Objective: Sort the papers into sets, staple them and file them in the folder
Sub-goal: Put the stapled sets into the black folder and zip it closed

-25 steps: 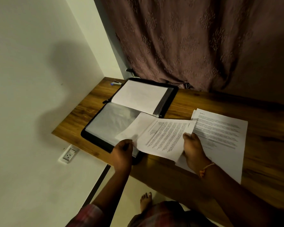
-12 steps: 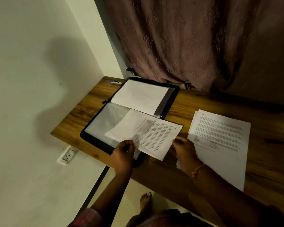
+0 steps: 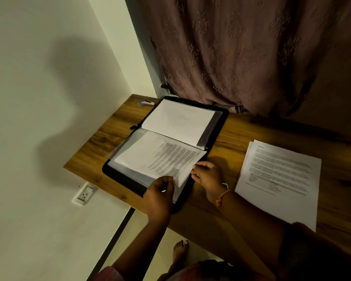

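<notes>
Paper set, likely thin and floppy, lies on the near sleeve of the open folder, your right hand pinching its right edge, your left hand curled at its near corner (sheet or sleeve, unclear), so hold both edges to stop buckling.

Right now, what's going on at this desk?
A person stands at a wooden desk, filing papers. The left hand and right hand both pinch the near edge of a set of printed pages, which lies over the near half of an open black folder. Whether it is inside the clear sleeve is hard to tell. A pile of papers waits to the right, and a stapler sits at the far left corner.
</notes>
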### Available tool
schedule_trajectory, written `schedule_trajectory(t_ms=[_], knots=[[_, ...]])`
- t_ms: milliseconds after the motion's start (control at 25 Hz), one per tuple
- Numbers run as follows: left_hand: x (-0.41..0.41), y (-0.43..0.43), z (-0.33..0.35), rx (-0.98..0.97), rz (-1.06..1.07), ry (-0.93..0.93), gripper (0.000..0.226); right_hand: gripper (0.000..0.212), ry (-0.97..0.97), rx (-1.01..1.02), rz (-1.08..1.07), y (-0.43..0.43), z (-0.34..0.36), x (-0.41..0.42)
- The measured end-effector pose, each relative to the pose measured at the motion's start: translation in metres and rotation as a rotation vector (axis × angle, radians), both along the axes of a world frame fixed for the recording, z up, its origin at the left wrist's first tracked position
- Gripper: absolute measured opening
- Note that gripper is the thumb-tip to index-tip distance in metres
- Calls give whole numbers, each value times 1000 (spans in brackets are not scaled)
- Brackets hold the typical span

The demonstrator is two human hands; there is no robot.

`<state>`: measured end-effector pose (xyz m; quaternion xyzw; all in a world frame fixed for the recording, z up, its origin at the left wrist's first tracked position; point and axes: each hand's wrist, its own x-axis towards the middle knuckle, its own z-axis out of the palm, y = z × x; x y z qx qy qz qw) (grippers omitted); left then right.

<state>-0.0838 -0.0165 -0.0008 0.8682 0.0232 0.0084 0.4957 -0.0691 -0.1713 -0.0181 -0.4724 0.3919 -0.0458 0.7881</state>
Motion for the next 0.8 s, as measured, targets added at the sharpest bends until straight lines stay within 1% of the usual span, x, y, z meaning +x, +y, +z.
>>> schedule_trajectory(t_ms=[120,240,320,400,480,520,560,600,640,680,720,800], knots=[[4,2,2,-19,-18,22,9,25,47,-173,142,6,-4,9],[7,3,5,-73,-60,61,15,39,86,-313,332,10,-9,16],[8,2,10,-92,-83,55,19,48,86,-379,479,10,-9,21],[10,0,13,-89,-89,32,25,46,74,-464,571,7,-12,28],[13,-1,16,-100,-88,9,27,32,69,-571,570,3,-17,33],[15,-2,18,-118,-89,2,26,30,78,-664,515,1,-19,33],[18,-2,20,-142,-89,-3,26,36,74,-780,435,0,-21,32],[20,-3,22,-167,-93,-12,26,47,58,-888,360,-2,-24,30],[22,-5,26,-184,-103,-30,27,58,33,-958,322,-3,-24,27],[25,-5,28,-191,-119,-64,28,63,2,-1009,326,-3,-23,28],[28,-6,31,-189,-140,-108,29,60,-46,-1055,344,-4,-24,32],[38,-8,36,-183,-198,-180,27,34,-116,-1152,369,-8,-22,44]])
